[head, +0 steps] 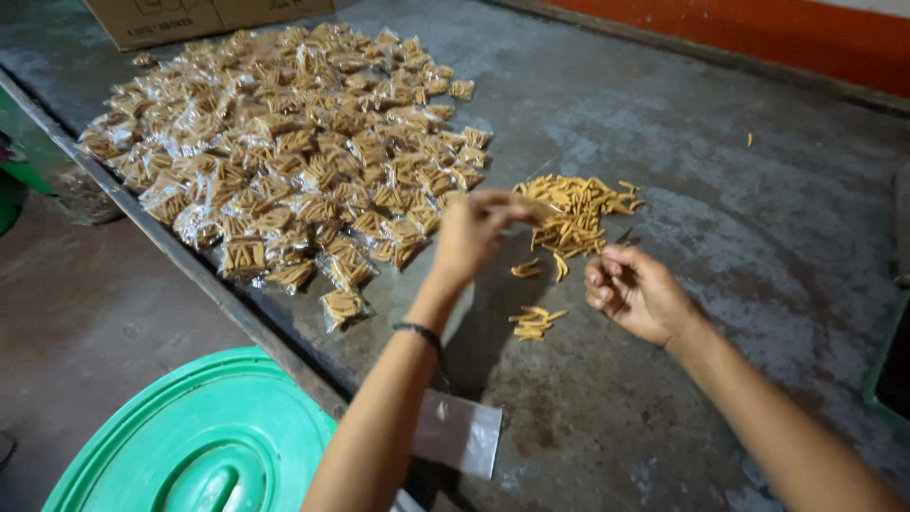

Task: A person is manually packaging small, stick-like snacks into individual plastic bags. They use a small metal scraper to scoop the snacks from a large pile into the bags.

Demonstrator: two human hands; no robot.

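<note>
- Head view: near the middle of the frame, the left hand (467, 237) is being held up, its fingers pinched on a small clear bag (519, 213), which is blurred.
- Just right of the middle, the right hand (637, 292) is being held curled, its fingertips pinched together beside the loose pile of yellow snack sticks (574, 214).
- At the upper left, many filled packets (294, 142) are being kept in a heap on the grey table (758, 237).
- At the bottom left, a green lid (204, 446) is being shown.

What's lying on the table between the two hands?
In the head view, a couple of loose yellow snack sticks lie on the grey table between the left hand and the right hand.
</note>
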